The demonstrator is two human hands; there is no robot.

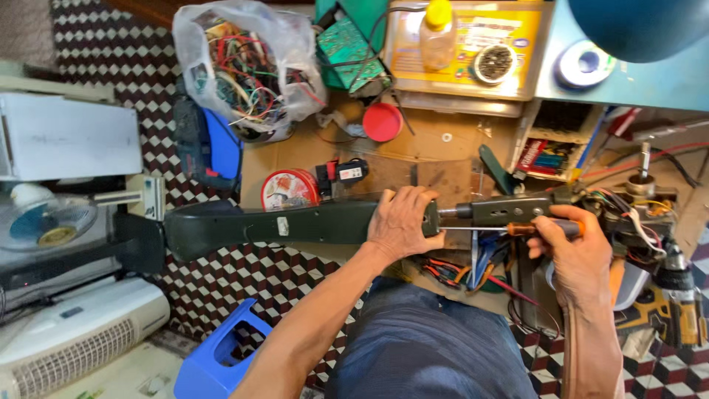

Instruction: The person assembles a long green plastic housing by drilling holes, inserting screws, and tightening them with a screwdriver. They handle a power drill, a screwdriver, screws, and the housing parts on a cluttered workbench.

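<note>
My left hand grips the end of a long dark green housing that lies across my lap and reaches left over the checkered floor. My right hand holds a screwdriver with an orange and black handle; its thin shaft points left into the end of the housing beside my left fingers. Just above the shaft a dark metal stem runs right to a motor assembly with loose coloured wires.
A bag of tangled wires, a red round tin, a red lid and a green circuit board lie on the cardboard. A blue stool stands lower left, white fan housings farther left, a yellow cordless drill at right.
</note>
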